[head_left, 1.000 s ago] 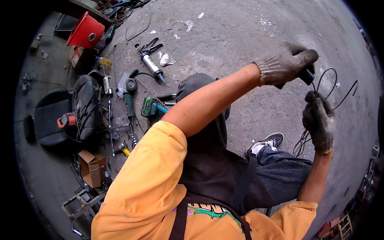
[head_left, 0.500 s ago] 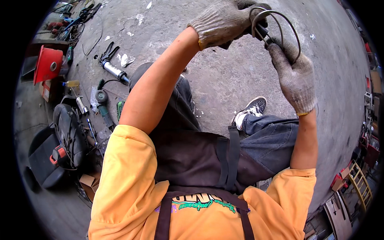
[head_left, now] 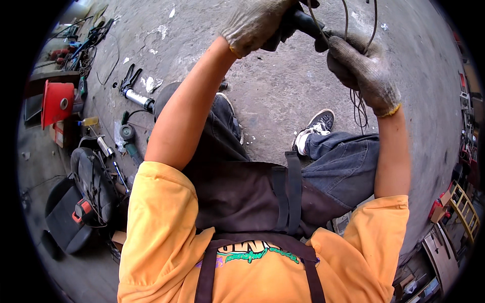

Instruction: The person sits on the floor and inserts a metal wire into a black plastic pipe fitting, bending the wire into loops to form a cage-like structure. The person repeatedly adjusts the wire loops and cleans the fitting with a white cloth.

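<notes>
Both my hands wear dirty knitted work gloves and are raised at the top of the view. My left hand is partly cut off by the upper edge, its dark fingers curled round something I cannot make out. A dark, rounded shape spans from it toward the right hand; whether it is a finger or a tool is unclear. My right hand pinches a thin grey wire, whose loops rise out of view. Thinner dark strands dangle below the right hand.
On the concrete floor at left lie a caulking gun, an angle grinder and a yellow bottle. Beyond them stand a red container and a black car seat. A yellow ladder-like frame lies at right.
Both hands have shifted slightly, and the wire loops have moved up, partly out of view. Thin dark strands now hang beneath the right hand. The view has tilted a little.
</notes>
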A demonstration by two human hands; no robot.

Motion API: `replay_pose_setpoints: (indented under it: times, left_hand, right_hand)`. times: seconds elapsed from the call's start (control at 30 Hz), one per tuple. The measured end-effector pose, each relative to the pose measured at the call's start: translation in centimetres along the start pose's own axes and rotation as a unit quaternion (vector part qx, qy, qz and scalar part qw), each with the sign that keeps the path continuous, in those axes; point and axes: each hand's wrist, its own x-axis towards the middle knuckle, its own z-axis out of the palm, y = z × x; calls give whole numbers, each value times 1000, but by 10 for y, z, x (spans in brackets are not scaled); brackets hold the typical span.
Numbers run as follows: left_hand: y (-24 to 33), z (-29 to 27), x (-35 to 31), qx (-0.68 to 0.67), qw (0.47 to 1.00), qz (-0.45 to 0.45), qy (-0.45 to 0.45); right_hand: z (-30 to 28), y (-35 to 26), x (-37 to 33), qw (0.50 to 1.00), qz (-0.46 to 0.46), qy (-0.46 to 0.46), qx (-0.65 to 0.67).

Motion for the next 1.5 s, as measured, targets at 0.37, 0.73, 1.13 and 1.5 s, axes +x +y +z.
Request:
replay_pose_setpoints:
  times: [0.37,0.73,1.13,1.5]
  left_hand:
    - [-9,-29,6,-114,992,0,-52]
    - [0,-22,2,-73,992,58,-88]
    - [23,-32,-17,47,993,94,-62]
    - [-33,-74,40,-273,953,128,24]
  right_hand:
    - [11,2,10,957,-119,93,-247]
    - [10,14,1,942,-201,176,-204]
    - [-13,-9,-2,997,25,-72,-1]
    - [-9,10,-16,967,-70,201,-137]
